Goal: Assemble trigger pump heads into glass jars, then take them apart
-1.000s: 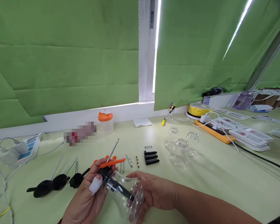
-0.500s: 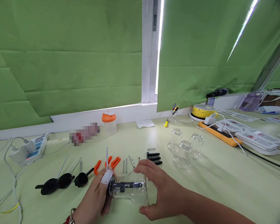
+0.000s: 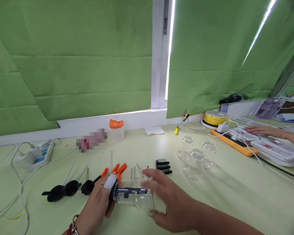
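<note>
A clear bottle [image 3: 133, 201] is held on its side in the lower centre of the frame, between the two hands, its narrow end toward the left and its wide base toward the right. The left hand [image 3: 99, 201] grasps it at the dark cap [image 3: 113, 192], with a white wrap [image 3: 110, 181] around the thumb. The right hand [image 3: 177, 205] is spread about the base, thumb below and fingers above; these are blurred, and I cannot tell whether they grip the glass or merely surround it. Inside the bottle a dark tube [image 3: 131, 191] runs lengthwise from the cap toward the base. A metal rod [image 3: 111, 160] stands up just above the left thumb.

Beyond the hands, on the counter [image 3: 235, 191], orange clips [image 3: 122, 168] lie just above the bottle's neck, with thin metal pins [image 3: 134, 172] to their right. Farther right, near the right hand's fingers, is a row of black parts with springs [image 3: 163, 166]. Three black lids [image 3: 56, 194] with metal rods lie left of the left hand. Three more glass vessels [image 3: 197, 162] stand right of centre, well apart from both hands. At the right edge, another person's hand [image 3: 266, 130] rests over a stack of printed cards [image 3: 275, 150].
</note>
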A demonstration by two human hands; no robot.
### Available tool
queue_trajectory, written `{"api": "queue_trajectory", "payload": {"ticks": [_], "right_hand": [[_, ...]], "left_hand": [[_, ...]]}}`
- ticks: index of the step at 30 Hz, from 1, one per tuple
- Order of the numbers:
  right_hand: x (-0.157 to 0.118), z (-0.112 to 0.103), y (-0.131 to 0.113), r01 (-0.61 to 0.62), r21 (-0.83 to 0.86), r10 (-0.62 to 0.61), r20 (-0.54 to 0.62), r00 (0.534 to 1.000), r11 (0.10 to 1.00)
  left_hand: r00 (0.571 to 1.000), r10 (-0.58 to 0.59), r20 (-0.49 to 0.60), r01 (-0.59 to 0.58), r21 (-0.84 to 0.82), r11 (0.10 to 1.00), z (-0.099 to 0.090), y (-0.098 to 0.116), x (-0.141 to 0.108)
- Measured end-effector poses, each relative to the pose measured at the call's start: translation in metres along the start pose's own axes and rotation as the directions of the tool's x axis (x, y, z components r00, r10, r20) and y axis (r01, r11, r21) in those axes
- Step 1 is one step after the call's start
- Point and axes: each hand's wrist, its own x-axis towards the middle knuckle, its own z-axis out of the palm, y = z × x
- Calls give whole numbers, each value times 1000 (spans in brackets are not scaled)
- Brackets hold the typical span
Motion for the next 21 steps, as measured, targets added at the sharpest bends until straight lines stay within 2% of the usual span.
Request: {"api": "queue_trajectory", "payload": {"ticks": [1,2,3,4,6,8,9,10,11,12,13,15,16,18,21], "right_hand": [[-1,-3,-3,109,-113,-109,11,994,988],[-2,-5,-5,169,-171,-171,4,985,971],[-3,-5,-5,170,-166,-176,-24,984,971],[-2,-4,-4,115,-96,-123,-76,990,989],[0,1,2,-88,184,113,-126,986,979],[2,8,8,-292,403,325,-14,946,867],[2,10,10,-340,417,366,17,930,843],[2,12,10,-338,358,361,1,932,871],[2,12,9,-280,235,300,-51,953,931],[1,11,7,-171,63,177,-99,979,983],[1,10,4,-34,-126,20,-107,994,991],[0,8,-2,238,-402,-255,10,967,884],[-1,7,-4,339,-461,-341,83,937,820],[-1,8,-7,427,-482,-408,149,901,765],[0,9,-10,369,-392,-349,125,929,843]], "left_hand": [[1000,5,15,-5,6,1000,0,0,0],[999,22,23,-23,35,999,-1,1,0],[999,46,27,-48,79,996,0,2,-1],[997,74,26,-76,114,991,0,4,-2],[992,121,32,-125,172,977,1,7,-4],[989,145,41,-150,175,973,3,10,-5],[989,142,40,-147,162,976,4,12,-4],[991,128,35,-131,143,981,4,13,-4],[994,102,34,-105,120,987,4,14,-3],[997,68,36,-71,92,993,4,15,-2],[999,25,46,-28,60,998,4,15,-1],[994,-73,81,74,-1,997,2,15,0],[988,-118,101,120,-22,992,1,15,0],[977,-179,120,184,-36,982,-1,15,-1],[976,-188,113,195,-52,979,-3,16,-4]]}}
